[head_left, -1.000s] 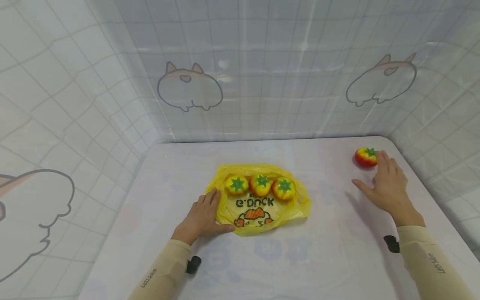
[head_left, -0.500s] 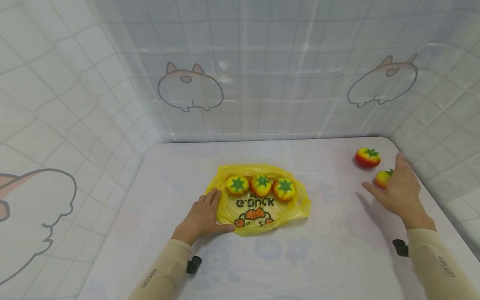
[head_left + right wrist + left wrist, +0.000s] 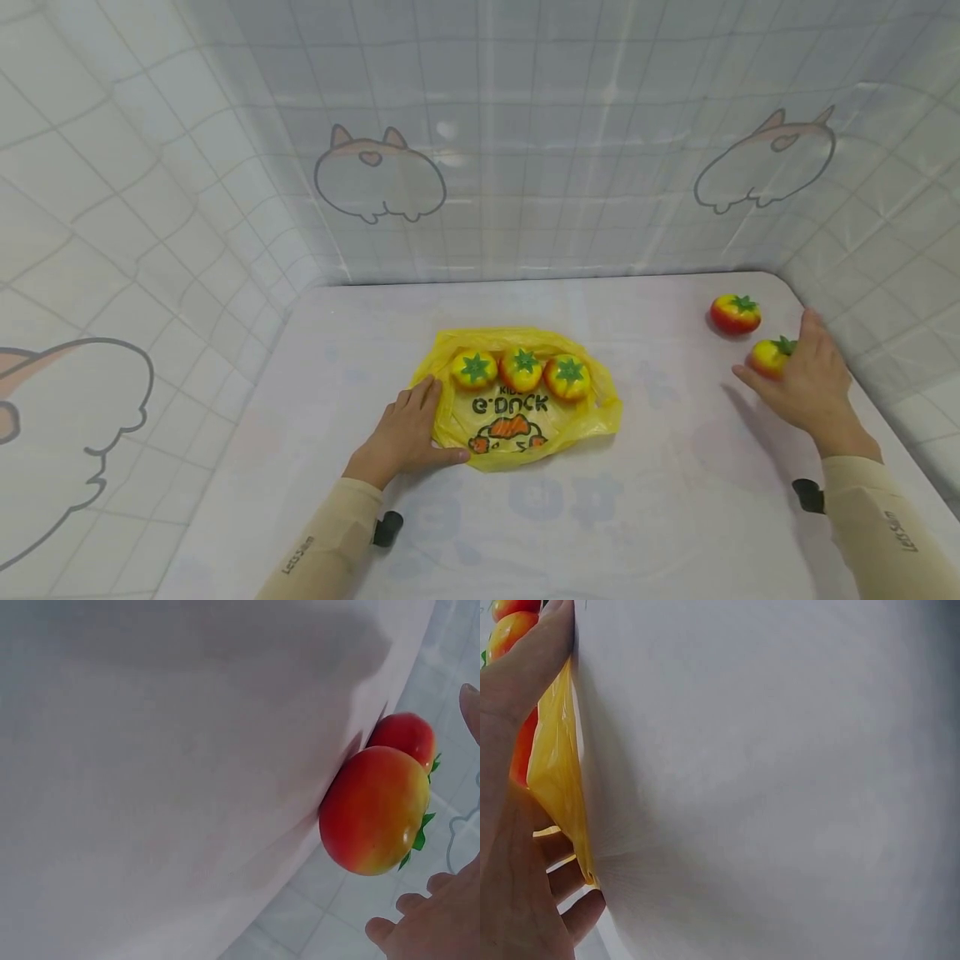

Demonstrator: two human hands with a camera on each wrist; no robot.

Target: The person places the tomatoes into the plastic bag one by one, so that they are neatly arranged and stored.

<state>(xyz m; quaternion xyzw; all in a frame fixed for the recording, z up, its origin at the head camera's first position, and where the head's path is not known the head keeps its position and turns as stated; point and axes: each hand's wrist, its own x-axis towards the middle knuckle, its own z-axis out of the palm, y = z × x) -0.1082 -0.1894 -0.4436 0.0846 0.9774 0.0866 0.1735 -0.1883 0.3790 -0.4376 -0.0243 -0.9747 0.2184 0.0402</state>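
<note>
My right hand [image 3: 813, 379] is beside a red-and-yellow toy tomato [image 3: 771, 357], thumb and fingers spread and partly covering it. In the right wrist view this tomato [image 3: 375, 810] stands apart from the fingers [image 3: 409, 904]. A second tomato [image 3: 735, 315] sits just behind it. My left hand [image 3: 401, 433] rests at the left edge of a yellow plastic bag [image 3: 577, 446], its fingers extended along the rim. Three more toy tomatoes [image 3: 522, 369] lie in a row on the bag. In the left wrist view the fingertips [image 3: 585, 911] touch the bag's edge [image 3: 562, 765].
The white table [image 3: 660, 517] carries faint printed lettering. Its right edge runs close to my right hand. A grid-patterned curtain [image 3: 540, 167] with animal drawings stands behind the table and along both sides.
My right hand has moved rightward and slightly toward me, away from the rear tomato, uncovering the nearer one and spreading over it. The left hand and the bag have stayed put.
</note>
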